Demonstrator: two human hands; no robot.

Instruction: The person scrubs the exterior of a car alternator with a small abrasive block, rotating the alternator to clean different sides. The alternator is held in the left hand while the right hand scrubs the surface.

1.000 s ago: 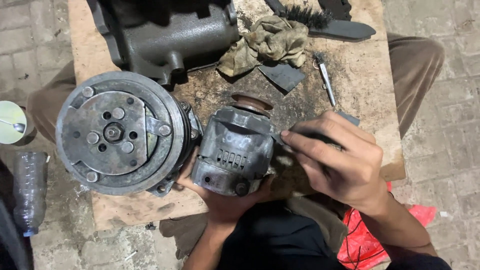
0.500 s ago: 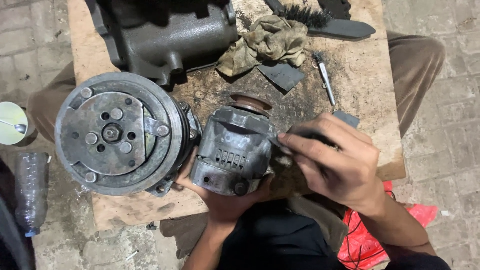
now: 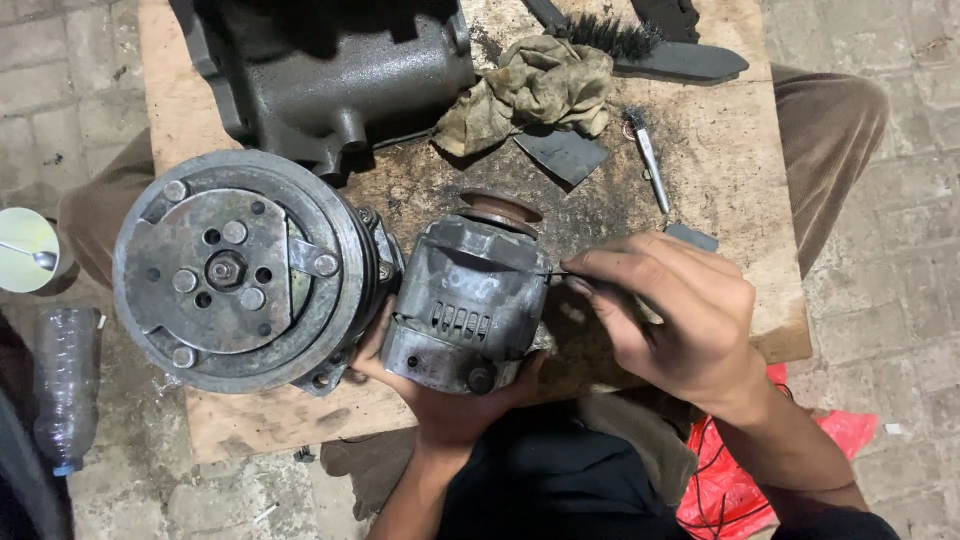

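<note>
Your left hand cradles the grey alternator from below, fingers wrapped up around its lower casing, holding it tilted on the wooden board just beside the large compressor clutch. Your right hand is pinched together on a thin tool whose tip touches the alternator's right side near the pulley end; most of the tool is hidden in your fingers. The casing looks grimy but whole, with its pulley on, so the work reads as early: picking or cleaning at one seam. A wire brush, a small brush and a dirty rag lie unused farther up the board.
</note>
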